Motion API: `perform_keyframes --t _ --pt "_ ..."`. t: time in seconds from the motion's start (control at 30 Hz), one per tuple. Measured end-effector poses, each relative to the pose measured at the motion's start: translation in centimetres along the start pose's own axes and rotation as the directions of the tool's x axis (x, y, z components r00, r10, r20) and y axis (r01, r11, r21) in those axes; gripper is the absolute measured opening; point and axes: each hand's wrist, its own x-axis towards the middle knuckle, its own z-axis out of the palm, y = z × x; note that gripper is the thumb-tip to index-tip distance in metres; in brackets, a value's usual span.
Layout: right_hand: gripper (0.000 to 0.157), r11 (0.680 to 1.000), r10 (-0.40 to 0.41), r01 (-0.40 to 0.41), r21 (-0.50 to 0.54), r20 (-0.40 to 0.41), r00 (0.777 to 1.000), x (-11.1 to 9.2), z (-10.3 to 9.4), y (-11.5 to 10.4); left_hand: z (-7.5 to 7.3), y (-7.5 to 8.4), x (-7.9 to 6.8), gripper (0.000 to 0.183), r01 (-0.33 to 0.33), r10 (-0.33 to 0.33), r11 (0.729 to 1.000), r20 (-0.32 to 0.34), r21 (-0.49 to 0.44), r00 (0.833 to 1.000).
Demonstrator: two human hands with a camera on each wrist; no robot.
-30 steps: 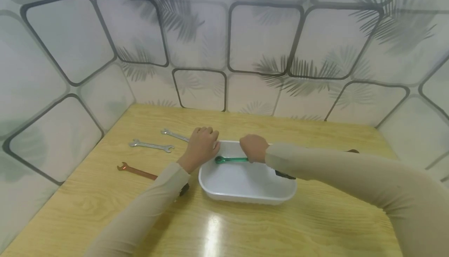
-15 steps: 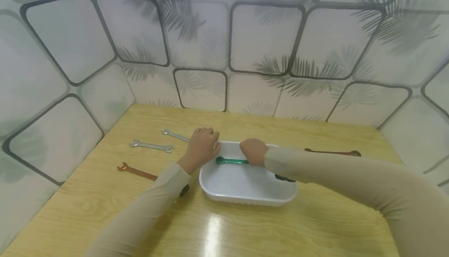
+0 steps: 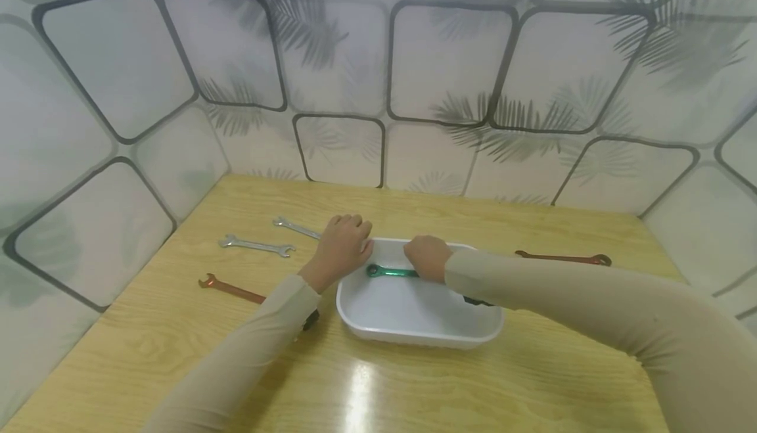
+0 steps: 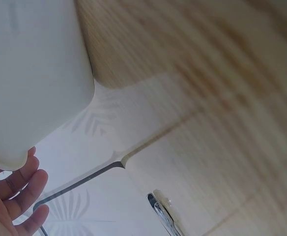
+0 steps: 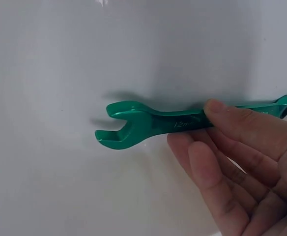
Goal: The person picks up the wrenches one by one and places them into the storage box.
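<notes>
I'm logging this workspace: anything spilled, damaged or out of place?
Nothing stands out: no visible spill or damage. The white tub sits upright; the right hand pinches the green wrench inside it.

Indoor corner workspace, exact room type we cannot determine, wood-grain table (image 3: 426, 384) abutting pale leaf-patterned walls (image 3: 449, 65) on several sides, loose wrenches (image 3: 257, 246) laid out on the table

1. The table (image 3: 426, 387) carries a white tub (image 3: 414, 337).
2. Far silver wrench (image 3: 298, 228) lies toward the tub's ten o'clock; nearer silver wrench (image 3: 257, 246), half past nine.
3. Copper wrench (image 3: 236, 291) lies at nine; brown wrench (image 3: 558, 258), near three.
</notes>
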Motion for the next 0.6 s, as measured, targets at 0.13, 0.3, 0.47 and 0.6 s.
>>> perform_keyframes --t 0.13,0.3,0.47,0.6 --pt "0.004 0.999 -0.022 0.021 -0.028 -0.026 0.999 -0.21 0.03 -0.08 -0.07 -0.01 -0.01 0.013 -0.004 0.004 1.0 -0.006 -0.014 1.0" --pt "0.006 0.998 -0.031 0.029 -0.055 -0.042 0.999 -0.31 0.32 -0.14 -0.14 0.02 -0.03 0.014 -0.008 0.009 1.0 0.003 -0.027 1.0" --pt "0.007 0.998 -0.025 0.023 -0.052 -0.029 0.999 -0.32 0.21 -0.36 -0.15 0.01 -0.02 0.014 -0.009 0.009 1.0 0.008 -0.029 1.0" --pt "0.008 0.998 -0.024 0.022 -0.064 -0.023 0.999 -0.21 0.2 -0.43 -0.15 -0.02 -0.01 0.014 -0.009 0.009 1.0 0.002 -0.022 1.0"
